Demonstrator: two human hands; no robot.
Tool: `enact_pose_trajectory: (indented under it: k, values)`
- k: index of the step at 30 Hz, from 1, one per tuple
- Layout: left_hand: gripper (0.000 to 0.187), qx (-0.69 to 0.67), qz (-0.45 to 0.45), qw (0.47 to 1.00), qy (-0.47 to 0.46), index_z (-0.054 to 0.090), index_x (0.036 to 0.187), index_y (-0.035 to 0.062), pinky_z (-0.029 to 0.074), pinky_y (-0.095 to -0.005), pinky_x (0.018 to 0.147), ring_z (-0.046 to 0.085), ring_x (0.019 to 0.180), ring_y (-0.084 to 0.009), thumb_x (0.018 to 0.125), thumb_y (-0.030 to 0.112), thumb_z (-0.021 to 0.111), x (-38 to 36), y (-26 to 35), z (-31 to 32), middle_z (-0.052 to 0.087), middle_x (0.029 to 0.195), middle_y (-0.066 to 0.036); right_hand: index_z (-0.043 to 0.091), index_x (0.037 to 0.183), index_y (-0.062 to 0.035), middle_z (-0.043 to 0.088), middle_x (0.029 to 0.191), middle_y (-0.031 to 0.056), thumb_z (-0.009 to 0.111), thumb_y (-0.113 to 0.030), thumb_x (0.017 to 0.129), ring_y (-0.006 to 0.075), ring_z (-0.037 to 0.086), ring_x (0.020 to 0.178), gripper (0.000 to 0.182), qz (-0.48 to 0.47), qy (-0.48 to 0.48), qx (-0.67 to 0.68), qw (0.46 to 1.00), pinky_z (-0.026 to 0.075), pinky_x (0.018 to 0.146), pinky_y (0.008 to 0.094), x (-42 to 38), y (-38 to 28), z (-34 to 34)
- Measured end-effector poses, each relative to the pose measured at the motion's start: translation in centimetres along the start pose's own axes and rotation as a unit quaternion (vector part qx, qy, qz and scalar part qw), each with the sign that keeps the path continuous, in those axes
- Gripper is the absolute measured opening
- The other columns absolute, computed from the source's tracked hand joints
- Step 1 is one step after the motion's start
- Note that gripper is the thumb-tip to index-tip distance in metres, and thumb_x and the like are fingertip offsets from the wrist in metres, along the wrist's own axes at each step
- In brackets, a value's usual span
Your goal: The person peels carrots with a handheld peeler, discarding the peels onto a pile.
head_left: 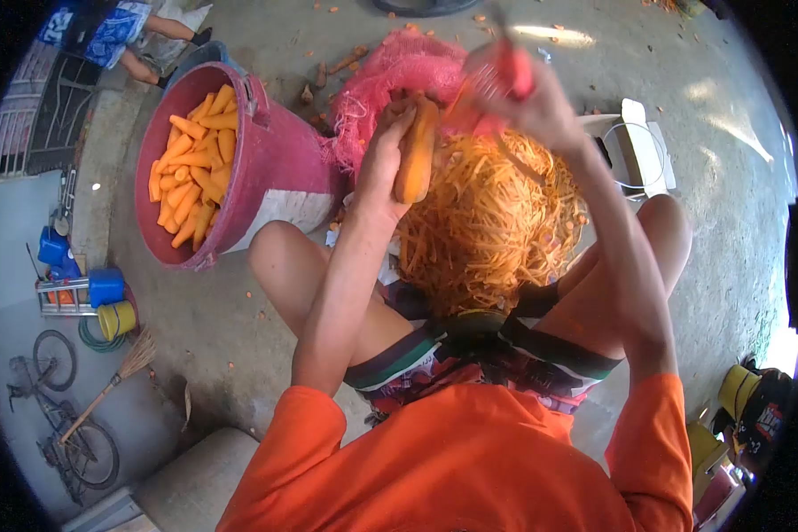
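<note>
- Concrete floor (213, 328) spreads around the seated person, with small orange bits scattered on it.
- Left hand (387, 155) is closed around one thick carrot (418, 155), which it holds near the edge of the pile of peelings (483, 230).
- Right hand (541, 111) is raised above the far part of this pile, and its grip is narrow, around a red tool (516, 73); motion makes it blurred, so it is perhaps a peeler.
- Pink mesh sack (403, 66) lies just beyond the pile and the left hand.
- Large red tub (284, 146) stands to the left, and inside it are many peeled carrots (199, 164).
- White box (649, 146) is on the right side, beyond the knee.
- Another person's legs (164, 28) are visible behind the tub.
</note>
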State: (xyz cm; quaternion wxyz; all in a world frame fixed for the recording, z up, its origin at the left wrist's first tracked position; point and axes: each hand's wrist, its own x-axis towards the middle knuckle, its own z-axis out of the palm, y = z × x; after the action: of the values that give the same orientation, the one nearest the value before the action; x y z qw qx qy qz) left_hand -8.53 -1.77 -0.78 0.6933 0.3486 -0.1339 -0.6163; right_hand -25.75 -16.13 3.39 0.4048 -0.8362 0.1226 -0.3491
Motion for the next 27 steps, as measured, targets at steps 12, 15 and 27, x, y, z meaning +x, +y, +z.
enact_pose_trajectory:
  k: [12, 15, 27]
  values:
    - [0.024, -0.024, -0.029, 0.999, -0.028, 0.062, 0.120, 0.0114, 0.059, -0.0287, 0.066, 0.068, 0.083, -0.0116, 0.103, 0.028, 0.056, -0.2, 0.3, 1.3, 0.069, 0.111, -0.006, 0.067, 0.110, -0.0044, 0.073, 0.098, 0.0058, 0.078, -0.013, 0.088, 0.0133, 0.067, 0.093, 0.026, -0.104, -0.053, -0.036, 0.993, 0.055, 0.084, 0.0341, -0.1, -2.1, 1.4]
    - [0.030, -0.025, -0.056, 0.995, -0.081, 0.060, 0.126, 0.0104, 0.059, -0.0275, 0.067, 0.067, 0.089, -0.0123, 0.103, 0.028, 0.058, -0.4, -0.6, -1.7, 0.068, 0.109, -0.005, 0.069, 0.106, -0.0069, 0.074, 0.103, 0.0089, 0.078, -0.015, 0.087, 0.0133, 0.067, 0.095, 0.023, 0.105, 0.018, 0.043, 0.993, 0.054, 0.085, 0.0347, 0.3, 2.0, -0.7]
    - [0.021, -0.034, -0.077, 0.993, -0.077, 0.060, 0.117, 0.0115, 0.058, -0.0291, 0.069, 0.068, 0.089, -0.0137, 0.102, 0.025, 0.059, -0.2, 0.0, -0.3, 0.067, 0.106, -0.005, 0.068, 0.106, -0.0033, 0.074, 0.094, 0.0080, 0.080, -0.016, 0.086, 0.0136, 0.068, 0.085, 0.027, -0.011, 0.057, 0.135, 0.989, 0.055, 0.080, 0.0337, -0.2, 2.3, -0.1]
